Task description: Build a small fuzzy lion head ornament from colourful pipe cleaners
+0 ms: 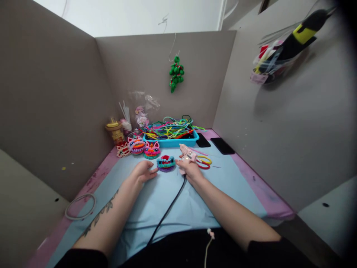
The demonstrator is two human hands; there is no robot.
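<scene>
My right hand (190, 169) is wrapped round a pale pink glue gun (189, 153), its nozzle pointing up and away to the left. A black cord (169, 210) runs from the gun down toward my lap. Left of the gun sits a small teal, red and purple pipe-cleaner animal head (166, 163) on the blue cloth. My left hand (144, 171) is open beside it, fingers apart and the tips close to its left edge; whether they touch it I cannot tell. Scissors with yellow and red handles (205, 161) lie just right of my right hand.
Behind stands a blue tray (170, 143) heaped with pipe cleaners (170, 128). Finished heads, including a pink and orange one (152, 149), sit to its left near a yellow cup (115, 130). Two dark phones (222, 145) lie right. Grey panels (167, 48) enclose three sides.
</scene>
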